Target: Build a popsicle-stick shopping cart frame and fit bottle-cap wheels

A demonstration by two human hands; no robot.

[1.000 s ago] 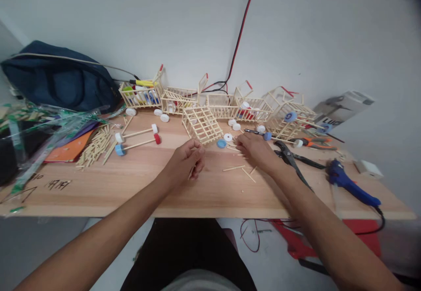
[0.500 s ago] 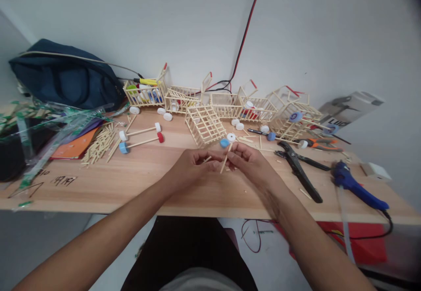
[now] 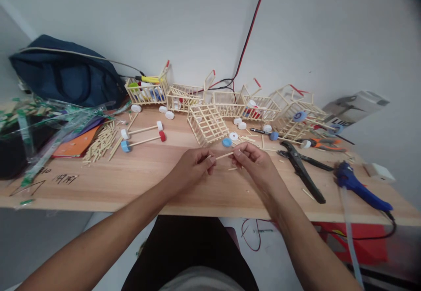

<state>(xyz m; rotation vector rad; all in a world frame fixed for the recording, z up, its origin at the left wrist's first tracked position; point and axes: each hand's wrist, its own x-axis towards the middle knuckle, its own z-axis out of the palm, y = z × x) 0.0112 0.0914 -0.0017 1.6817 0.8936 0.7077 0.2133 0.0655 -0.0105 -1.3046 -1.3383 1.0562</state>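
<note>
A thin wooden stick [image 3: 224, 155] spans the gap between my two hands, roughly level above the table. My left hand [image 3: 197, 165] pinches its left end. The other end is pinched by the thumb and fingers of my right hand [image 3: 252, 158]. Just beyond my hands lie a blue bottle cap [image 3: 226, 142] and a white cap [image 3: 233, 136] with a hole in its middle. Behind them a wooden-stick basket [image 3: 207, 124] rests tilted on the table. A short stick piece [image 3: 233, 168] lies beneath my hands.
Several stick-built carts [image 3: 148, 91] line the wall. Two cap-wheeled axles [image 3: 144, 141] and a stick pile [image 3: 101, 144] lie left. On the right are black cutters [image 3: 301, 172], orange-handled pliers [image 3: 325, 144] and a blue glue gun [image 3: 362, 188]. A dark blue bag [image 3: 69, 72] stands back left.
The stick has turned from steeply slanted in my right hand to nearly level, with both hands now holding its ends. My hands have drawn slightly apart. The view has shifted a little.
</note>
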